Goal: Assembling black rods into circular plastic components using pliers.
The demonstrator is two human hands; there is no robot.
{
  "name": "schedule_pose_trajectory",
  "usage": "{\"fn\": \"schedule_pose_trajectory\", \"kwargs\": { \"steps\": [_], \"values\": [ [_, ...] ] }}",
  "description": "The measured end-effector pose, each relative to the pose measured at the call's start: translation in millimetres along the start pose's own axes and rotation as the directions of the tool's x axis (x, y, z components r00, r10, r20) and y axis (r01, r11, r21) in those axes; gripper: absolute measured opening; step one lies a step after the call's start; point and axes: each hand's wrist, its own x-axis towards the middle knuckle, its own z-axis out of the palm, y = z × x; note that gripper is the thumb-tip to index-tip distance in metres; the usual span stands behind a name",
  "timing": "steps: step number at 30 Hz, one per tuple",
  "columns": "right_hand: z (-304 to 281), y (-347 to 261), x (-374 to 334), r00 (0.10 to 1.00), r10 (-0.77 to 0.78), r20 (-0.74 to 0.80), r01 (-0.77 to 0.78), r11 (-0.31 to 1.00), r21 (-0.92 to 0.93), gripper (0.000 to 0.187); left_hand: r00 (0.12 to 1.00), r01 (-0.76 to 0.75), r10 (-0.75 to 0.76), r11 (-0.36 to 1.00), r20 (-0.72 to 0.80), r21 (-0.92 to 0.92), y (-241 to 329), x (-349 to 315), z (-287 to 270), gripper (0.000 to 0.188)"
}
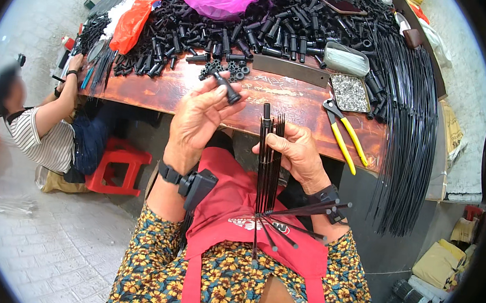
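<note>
Between the fingertips of my left hand [198,112] is a short black plastic sleeve [228,90] with a flared end, held over the table's front edge. My right hand [298,154] grips an umbrella frame [263,181] of thin black ribs, its fingers and thumb closed around the upper part. The frame stands upright above my red apron [217,197]. A narrow black tube tip [266,111] sticks up at its top. Lower down, several thicker black rods fan out to the right and toward me. The sleeve and the frame are apart.
A pile of black plastic parts [206,36] covers the table's back. Yellow-handled pliers [340,133], a tin of small metal pieces [349,97], a metal bar [291,70] and long black rods [409,146] lie rightward. A co-worker [42,120] sits left by a red stool [115,168].
</note>
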Motion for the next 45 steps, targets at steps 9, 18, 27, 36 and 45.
{"fn": "schedule_pose_trajectory", "kwargs": {
  "steps": [9,18,27,36,45],
  "values": [
    [8.0,-1.8,0.7,0.999,-0.031,0.006,0.031,0.998,0.055,0.02,0.995,0.058,-0.059,0.998,0.084,0.016,-8.8,25.7,24.6,0.026],
    [4.8,-1.5,3.4,0.999,-0.046,0.018,0.045,0.998,0.048,0.02,0.984,0.077,-0.093,0.991,0.15,0.111,-16.1,26.9,24.6,0.034],
    [5.1,1.1,4.4,0.999,-0.042,-0.005,0.042,0.997,0.071,0.022,0.964,0.043,-0.082,0.987,0.251,0.157,-16.4,27.4,22.6,0.045],
    [6.0,1.5,4.2,0.999,-0.035,-0.034,0.036,0.999,0.022,0.021,0.92,0.017,-0.037,0.998,0.39,0.054,-30.3,29.7,6.3,0.05],
    [7.4,-0.4,2.6,0.998,-0.053,-0.025,0.054,0.998,0.033,0.022,0.889,0.055,-0.078,0.996,0.451,0.064,-26.9,32.2,5.2,0.056]
  ]
}}
